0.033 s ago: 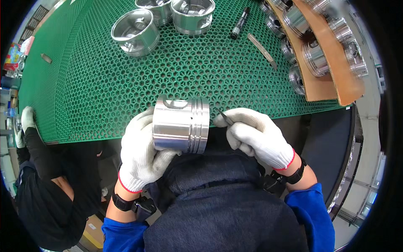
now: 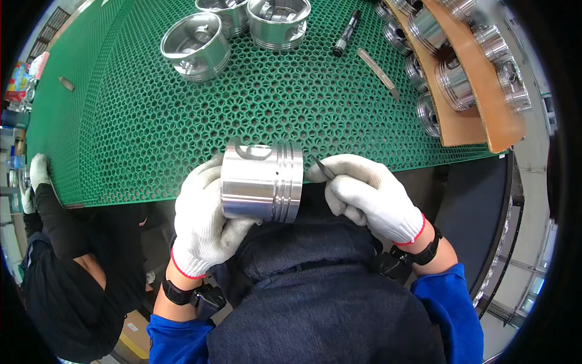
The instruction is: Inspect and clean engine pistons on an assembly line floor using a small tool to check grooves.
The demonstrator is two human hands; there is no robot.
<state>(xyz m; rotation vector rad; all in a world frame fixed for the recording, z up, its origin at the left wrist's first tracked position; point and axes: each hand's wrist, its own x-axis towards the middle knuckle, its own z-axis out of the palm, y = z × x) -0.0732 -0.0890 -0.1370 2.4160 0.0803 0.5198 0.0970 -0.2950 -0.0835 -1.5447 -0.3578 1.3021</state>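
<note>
A shiny metal piston lies on its side in the air at the table's near edge, its ring grooves facing right. My left hand, in a white knit glove, is closed round its left end, thumb underneath. To the right of the grooves, my gloved right hand pinches a thin dark pointed tool. Its tip points up and left toward the piston, with a small gap between them. Most of the tool is hidden in the fingers, so I cannot make out its exact kind.
Several pistons stand at the back of the green honeycomb mat. A black marker and a narrow blade-like strip lie right of them. Cardboard dividers separate more pistons at right. A co-worker's gloved hand rests at the left edge.
The piston has turned very slightly in my left hand. My right hand and the tool have barely moved.
</note>
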